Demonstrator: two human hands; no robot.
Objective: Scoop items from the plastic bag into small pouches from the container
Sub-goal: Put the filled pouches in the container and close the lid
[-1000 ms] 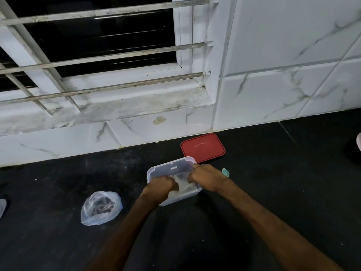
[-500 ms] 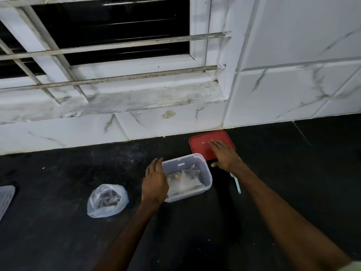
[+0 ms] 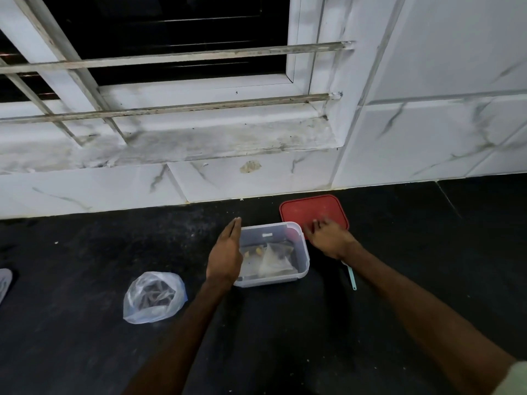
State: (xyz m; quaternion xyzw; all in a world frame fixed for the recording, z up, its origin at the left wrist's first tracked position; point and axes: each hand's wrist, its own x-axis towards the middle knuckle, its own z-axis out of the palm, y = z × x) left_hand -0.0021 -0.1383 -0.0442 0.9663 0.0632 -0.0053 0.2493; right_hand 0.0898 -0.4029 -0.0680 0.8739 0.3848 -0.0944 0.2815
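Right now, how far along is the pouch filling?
Done: the red lid is off the box. In hand: nothing; the left hand is flat beside the box, the right hand is over the lid. Left: pouches lie in the box; bag and scoop lie untouched.

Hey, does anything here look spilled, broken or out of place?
Nothing spilled or broken. Only a tan smear on the wall tile and dark grime on the window sill stand out.

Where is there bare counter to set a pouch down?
Bare black counter: the stretch nearer than the clear rectangular plastic container; also right of the teal plastic scoop. Crowded: container, red flat lid, right hand.
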